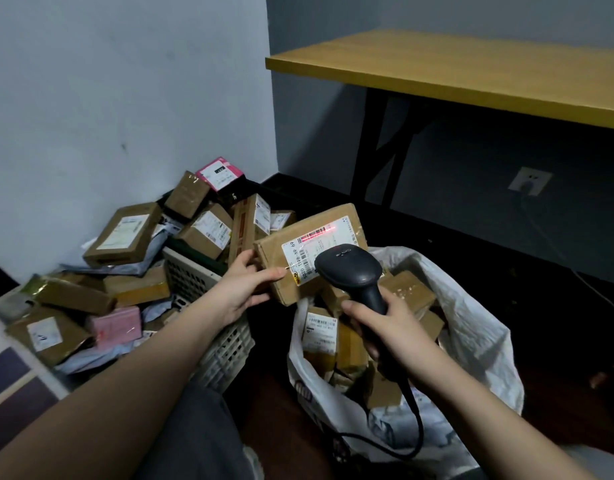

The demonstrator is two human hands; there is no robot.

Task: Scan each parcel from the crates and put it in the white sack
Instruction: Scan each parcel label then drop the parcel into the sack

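Head view — parcel (pixel 309 251) in left hand (pixel 241 289)

The white shipping label (pixel 310 256) on the cardboard parcel (pixel 309 251) carries the only print that reads at all: large black characters running up its left edge, roughly "802D T198-69 69", though the first group is uncertain. A red scan line falls across the barcode at the label's top edge; its digits are too small to read. A small pale logo sits on top of the black barcode scanner (pixel 349 268), illegible. Labels on the other parcels in the crates and sack are blurred.
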